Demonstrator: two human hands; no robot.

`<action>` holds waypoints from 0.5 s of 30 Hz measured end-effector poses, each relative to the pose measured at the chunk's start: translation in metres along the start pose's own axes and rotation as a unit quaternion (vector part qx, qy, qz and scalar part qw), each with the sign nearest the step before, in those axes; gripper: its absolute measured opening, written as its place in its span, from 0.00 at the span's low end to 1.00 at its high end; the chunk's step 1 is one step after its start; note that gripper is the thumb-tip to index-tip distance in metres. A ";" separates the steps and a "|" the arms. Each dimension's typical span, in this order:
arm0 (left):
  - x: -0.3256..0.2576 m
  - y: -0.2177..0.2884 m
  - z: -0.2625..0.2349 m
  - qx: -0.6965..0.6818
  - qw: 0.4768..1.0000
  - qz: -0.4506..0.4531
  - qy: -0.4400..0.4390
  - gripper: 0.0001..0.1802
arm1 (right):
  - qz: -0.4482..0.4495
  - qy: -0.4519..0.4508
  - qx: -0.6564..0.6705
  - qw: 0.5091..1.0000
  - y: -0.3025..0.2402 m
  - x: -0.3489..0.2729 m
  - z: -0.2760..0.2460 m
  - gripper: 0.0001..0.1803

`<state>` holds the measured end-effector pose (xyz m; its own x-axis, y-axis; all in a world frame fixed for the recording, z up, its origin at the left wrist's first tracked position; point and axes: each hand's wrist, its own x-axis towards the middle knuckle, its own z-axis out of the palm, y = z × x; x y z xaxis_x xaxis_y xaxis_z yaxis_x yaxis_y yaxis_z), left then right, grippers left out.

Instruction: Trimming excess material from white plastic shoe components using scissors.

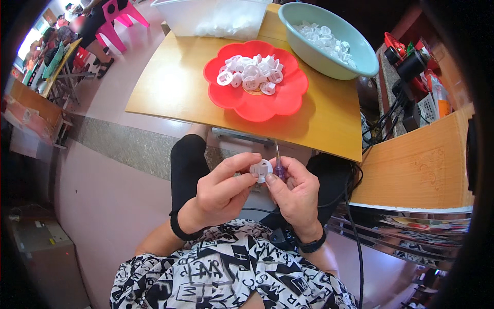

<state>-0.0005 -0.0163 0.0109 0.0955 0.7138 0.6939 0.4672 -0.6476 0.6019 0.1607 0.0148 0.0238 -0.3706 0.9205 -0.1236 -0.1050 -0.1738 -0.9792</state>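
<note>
Between my two hands, above my lap, is a small round white plastic part (261, 170) with cut-outs in its face. My left hand (226, 180) pinches its left edge between thumb and fingers. The thumb of my right hand (293, 188) presses on its lower right edge. A screwdriver (280, 167) with a purple see-through handle is tucked in my right hand's fingers, its metal shaft pointing up. Just beyond my hands, a red flower-shaped plate (278, 105) on the table holds a heap of similar white plastic parts (252, 69).
The yellow wooden table (164, 95) also bears a pale green basin (329, 64) of white parts and a translucent white bin (177, 18). To the right are a wooden cabinet (417, 159) and black cables (355, 226). Pink chairs (110, 26) and other people are at the far left.
</note>
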 end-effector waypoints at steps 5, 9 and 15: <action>-0.019 0.011 0.018 -0.356 0.893 -0.236 0.142 0.16 | 0.002 0.015 0.003 1.000 0.008 -0.008 -0.002 0.12; -0.023 -0.002 0.001 -0.384 0.873 -0.301 -0.019 0.15 | -0.087 -0.005 -0.127 0.988 0.011 -0.010 -0.006 0.13; -0.027 -0.001 0.005 -0.432 0.823 -0.369 -0.001 0.17 | -0.101 0.021 -0.157 0.982 0.009 -0.013 0.000 0.13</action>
<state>0.0004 -0.0340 -0.0105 0.0677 0.9976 0.0122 -0.4003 0.0159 0.9163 0.1645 0.0011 0.0168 -0.3324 0.9400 0.0772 0.1202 0.1234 -0.9851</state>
